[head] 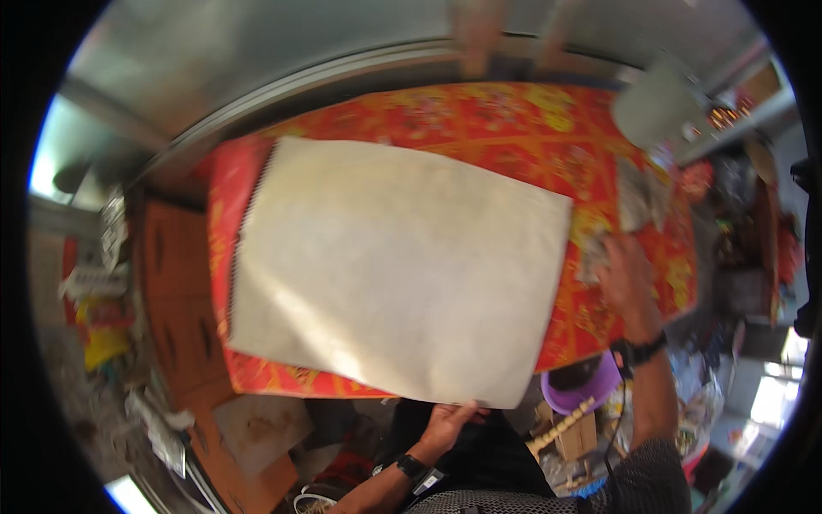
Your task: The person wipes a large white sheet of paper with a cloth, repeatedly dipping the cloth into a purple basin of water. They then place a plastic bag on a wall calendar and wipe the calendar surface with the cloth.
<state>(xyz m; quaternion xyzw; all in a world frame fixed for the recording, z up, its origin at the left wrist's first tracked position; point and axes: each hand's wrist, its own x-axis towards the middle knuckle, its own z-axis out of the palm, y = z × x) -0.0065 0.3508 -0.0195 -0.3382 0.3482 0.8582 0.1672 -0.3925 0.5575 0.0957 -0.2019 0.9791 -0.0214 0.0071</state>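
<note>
A large cream-coloured sheet (398, 270), apparently paper, lies over a table with a red and yellow patterned cover (578, 160). Its left edge has a row of dark teeth like a spiral binding. At the near edge, my left hand (446, 427) pinches the sheet's rim between thumb and fingers, and that corner overhangs the table. To the right of the sheet, my right hand (623, 273) presses on a crumpled greyish cloth (592, 260), blurred, on the table cover. Another grey cloth (634, 193) lies just beyond it.
A pale bucket-like container (658, 106) stands at the table's far right corner. A purple basin (581, 385) sits below the near right edge, by a cardboard box (577, 437). Orange cabinets (180, 289) are on the left. A wall panel (308, 45) runs behind the table.
</note>
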